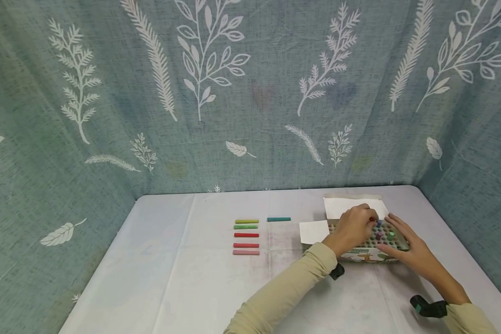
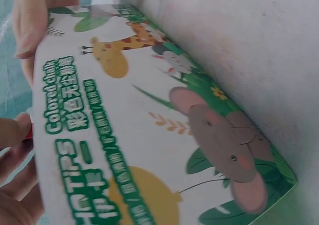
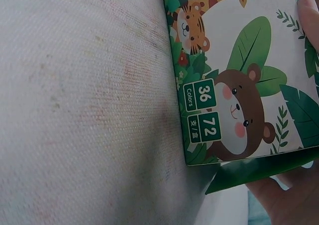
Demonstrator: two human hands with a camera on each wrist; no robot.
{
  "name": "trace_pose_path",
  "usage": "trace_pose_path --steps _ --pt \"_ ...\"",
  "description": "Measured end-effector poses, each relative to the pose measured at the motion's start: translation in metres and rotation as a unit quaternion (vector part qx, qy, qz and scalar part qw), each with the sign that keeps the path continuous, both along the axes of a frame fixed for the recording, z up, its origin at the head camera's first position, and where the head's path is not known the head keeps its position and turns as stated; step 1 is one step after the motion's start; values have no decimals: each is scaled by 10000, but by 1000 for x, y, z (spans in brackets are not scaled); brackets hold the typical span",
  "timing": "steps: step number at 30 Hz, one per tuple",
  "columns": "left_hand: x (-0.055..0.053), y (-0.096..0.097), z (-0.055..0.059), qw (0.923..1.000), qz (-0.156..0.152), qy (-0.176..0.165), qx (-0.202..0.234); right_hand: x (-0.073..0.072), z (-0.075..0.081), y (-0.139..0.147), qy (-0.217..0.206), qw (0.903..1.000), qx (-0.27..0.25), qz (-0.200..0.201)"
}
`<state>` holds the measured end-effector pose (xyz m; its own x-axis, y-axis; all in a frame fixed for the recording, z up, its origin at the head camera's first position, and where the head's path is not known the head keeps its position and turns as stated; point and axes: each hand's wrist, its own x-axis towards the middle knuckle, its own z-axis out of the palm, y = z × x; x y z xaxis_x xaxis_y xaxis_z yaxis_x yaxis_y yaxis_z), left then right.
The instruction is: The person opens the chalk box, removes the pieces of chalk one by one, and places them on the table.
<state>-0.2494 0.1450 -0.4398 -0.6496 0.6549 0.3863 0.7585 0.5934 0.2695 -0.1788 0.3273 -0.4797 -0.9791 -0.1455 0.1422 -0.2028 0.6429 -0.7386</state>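
Observation:
An open box of colored chalk (image 1: 367, 255) with a printed animal front stands at the right of the table. My left hand (image 1: 353, 226) reaches over its holed insert, fingertips low near the back. In the left wrist view those fingers pinch a small red piece of chalk (image 2: 29, 132), mostly hidden by the fingers. My right hand (image 1: 415, 250) holds the box's right end, thumb at the front edge and fingers toward the back corner. Between the hands, a blue chalk (image 1: 379, 223), a purple chalk (image 1: 379, 235) and a green chalk (image 1: 391, 235) stick up from the holes.
Left of the box, a column of several chalk sticks, including a red stick (image 1: 247, 235) and a pink stick (image 1: 246, 253), lies on the white-covered table (image 1: 200, 287). A teal stick (image 1: 279, 219) lies apart. White box flaps (image 1: 314, 231) fold outward. A patterned curtain (image 1: 259, 102) surrounds the table.

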Motion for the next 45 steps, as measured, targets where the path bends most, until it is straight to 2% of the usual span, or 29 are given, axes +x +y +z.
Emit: trace_pose_path --steps 5,10,17,24,37,45 --pt "0 -1 6 9987 20 -305 413 0 1 0 -23 10000 3 -4" --pt "0 -5 13 9961 -19 -433 771 0 3 -1 -42 10000 -14 9" --pt "-2 -14 20 9870 -210 -717 1424 0 1 1 -31 10000 63 -26" --pt "-2 -24 20 9737 -148 -1152 1958 0 1 0 -88 9999 98 -78" --pt "-4 -47 22 9464 -61 -1419 2900 1 2 -1 -31 9999 80 -57" --pt "-7 -59 19 9295 53 -1711 3268 1 1 0 -22 9999 93 -55"
